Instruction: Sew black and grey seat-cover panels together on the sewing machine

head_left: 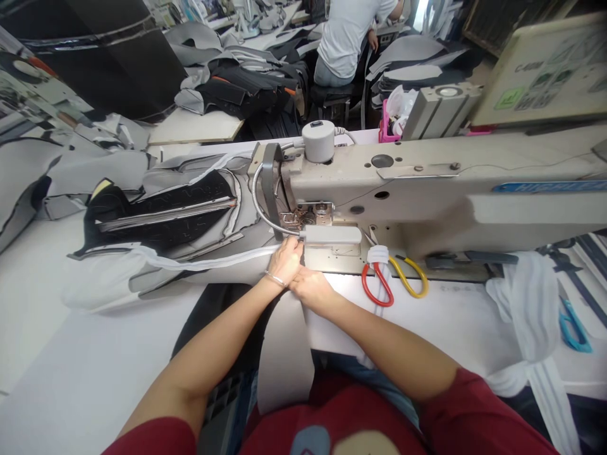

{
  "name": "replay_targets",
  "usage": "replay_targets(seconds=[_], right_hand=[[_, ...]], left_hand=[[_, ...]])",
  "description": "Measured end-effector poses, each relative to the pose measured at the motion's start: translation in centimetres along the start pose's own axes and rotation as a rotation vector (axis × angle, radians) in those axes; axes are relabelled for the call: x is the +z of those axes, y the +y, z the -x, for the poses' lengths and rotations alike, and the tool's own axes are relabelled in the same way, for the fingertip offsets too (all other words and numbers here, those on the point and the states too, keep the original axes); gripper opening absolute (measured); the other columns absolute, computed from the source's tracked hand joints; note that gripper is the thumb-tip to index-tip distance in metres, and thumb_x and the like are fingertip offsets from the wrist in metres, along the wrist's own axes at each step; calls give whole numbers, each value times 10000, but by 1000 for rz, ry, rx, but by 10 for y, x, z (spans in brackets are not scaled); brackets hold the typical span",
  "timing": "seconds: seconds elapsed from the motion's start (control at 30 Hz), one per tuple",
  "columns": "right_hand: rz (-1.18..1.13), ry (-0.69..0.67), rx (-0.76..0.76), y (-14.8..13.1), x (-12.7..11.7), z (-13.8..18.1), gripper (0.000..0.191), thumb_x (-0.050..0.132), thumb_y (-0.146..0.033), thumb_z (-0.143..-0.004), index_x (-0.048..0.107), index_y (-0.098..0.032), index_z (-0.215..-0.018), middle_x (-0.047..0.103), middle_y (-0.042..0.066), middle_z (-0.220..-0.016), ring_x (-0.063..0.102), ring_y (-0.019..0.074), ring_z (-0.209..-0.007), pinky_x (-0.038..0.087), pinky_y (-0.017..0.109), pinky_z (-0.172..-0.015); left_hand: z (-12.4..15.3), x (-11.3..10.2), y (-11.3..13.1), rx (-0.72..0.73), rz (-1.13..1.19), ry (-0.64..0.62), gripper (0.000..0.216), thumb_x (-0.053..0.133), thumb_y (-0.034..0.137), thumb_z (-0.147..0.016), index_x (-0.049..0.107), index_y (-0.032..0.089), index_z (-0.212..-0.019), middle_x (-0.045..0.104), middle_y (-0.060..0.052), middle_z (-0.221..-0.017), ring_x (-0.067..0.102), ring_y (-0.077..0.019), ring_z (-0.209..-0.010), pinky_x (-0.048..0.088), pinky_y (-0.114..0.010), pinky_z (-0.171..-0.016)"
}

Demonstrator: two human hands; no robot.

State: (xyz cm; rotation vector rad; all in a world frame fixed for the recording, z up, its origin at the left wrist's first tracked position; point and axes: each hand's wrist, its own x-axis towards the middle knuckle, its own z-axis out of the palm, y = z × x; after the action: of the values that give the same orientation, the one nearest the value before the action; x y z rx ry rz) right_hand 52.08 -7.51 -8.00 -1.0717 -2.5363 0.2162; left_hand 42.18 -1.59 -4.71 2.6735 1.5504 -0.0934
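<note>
A long white table [95,354] runs across the front of a crowded sewing workshop, with an industrial sewing machine [427,189] set into it and a gooseneck lamp bar [332,234] lit just above its needle area. Beyond the machine, stacks of grey and black cut panels [237,82] lie on further tables, and a seated co-worker [346,44] in a white shirt has their back turned. Near the machine's front edge lie a red loop handle [377,284] and a yellow loop handle [408,278], with a white strap [378,255] wrapped around them, and a heap of white webbing [526,309] sits further right. A grey-and-black panel [161,221], long and layered with a zipper-like central strip, lies flat on the table to the left of the machine and reaches toward the needle, while a grey strip [284,360] of it drapes over the table edge toward the person's lap. White binding tape [213,260] runs along the panel's near side into the machine. The left hand [284,260], with a thin bracelet at the wrist, has its fingers curled narrowly around the tape just in front of the needle area. The right hand [310,287] presses against the left, its fingers partly hidden, so its grip cannot be told.
</note>
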Motion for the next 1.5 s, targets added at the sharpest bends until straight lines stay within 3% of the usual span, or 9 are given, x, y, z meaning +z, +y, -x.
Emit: replay_targets(seconds=[0.3, 0.6, 0.73, 0.9, 1.07, 1.2, 1.37, 1.43, 1.5], right_hand=[[30, -39, -2, -1, -2, -1, 180, 429, -86, -768, 604, -129, -757, 630, 44, -824, 536, 150, -814, 409, 249, -781], [-7, 11, 81, 6, 3, -2, 217, 393, -117, -815, 607, -145, -786, 630, 50, -851, 539, 144, -846, 432, 241, -729], [-123, -27, 79, 10, -11, -3, 252, 361, -79, -823, 604, -146, -831, 622, 58, -944, 520, 124, -964, 393, 253, -855], [-376, -224, -46, 22, -41, -1, 367, 611, -114, -633, 569, -170, -994, 419, 98, -1271, 320, 204, -1209, 250, 382, -998], [-583, -479, -219, 32, -54, 16, 166, 611, -106, -637, 635, -211, -763, 448, 11, -1252, 228, 213, -1250, 137, 499, -1004], [-496, -477, -213, 17, -57, 39, 230, 624, -111, -641, 670, -285, -785, 403, -20, -1286, 163, 231, -1268, 104, 505, -1002], [-261, -383, -203, -15, -48, 42, 390, 633, -218, -674, 575, -355, -1034, 297, 12, -1354, 145, 262, -1269, 145, 478, -996], [-179, -328, -192, -29, -40, 33, 391, 627, -278, -687, 553, -374, -1059, 297, 26, -1354, 165, 279, -1260, 188, 471, -977], [-106, -282, -159, -41, -31, 22, 364, 613, -319, -701, 554, -383, -1054, 313, 42, -1343, 203, 300, -1242, 233, 473, -944]], left_hand=[[-5, 3, 2, -199, 197, 2, 310, 270, 258, -857, 535, 201, -1008, 543, -77, -998, 497, -186, -913, 376, -269, -729], [-9, 9, 0, -27, 123, 108, 285, 342, 120, -793, 592, 188, -912, 563, -60, -916, 473, -180, -885, 372, -275, -782], [7, 1, -8, 3, 21, 184, 278, 348, 140, -797, 573, 167, -957, 543, -91, -939, 456, -202, -902, 379, -299, -765], [53, -1, -50, -33, -164, 317, 301, 325, 166, -803, 568, 185, -980, 545, -129, -1030, 464, -245, -947, 342, -405, -792], [85, -4, -114, 14, -191, 493, 309, 422, 209, -721, 573, 226, -989, 540, -102, -1105, 419, -251, -1084, 257, -458, -914], [97, -26, -156, -70, -154, 648, 322, 457, 225, -695, 566, 193, -996, 545, -131, -1087, 418, -268, -1089, 286, -484, -901], [102, -86, -195, 91, -276, 667, 271, 392, 153, -718, 573, 212, -910, 592, -8, -1000, 479, -174, -986, 405, -361, -830], [105, -115, -187, 143, -326, 688, 251, 358, 136, -731, 573, 214, -835, 609, 25, -906, 516, -143, -870, 446, -312, -734], [116, -136, -155, 185, -364, 734, 221, 364, 146, -736, 569, 214, -781, 608, 18, -807, 524, -139, -745, 450, -285, -628]])
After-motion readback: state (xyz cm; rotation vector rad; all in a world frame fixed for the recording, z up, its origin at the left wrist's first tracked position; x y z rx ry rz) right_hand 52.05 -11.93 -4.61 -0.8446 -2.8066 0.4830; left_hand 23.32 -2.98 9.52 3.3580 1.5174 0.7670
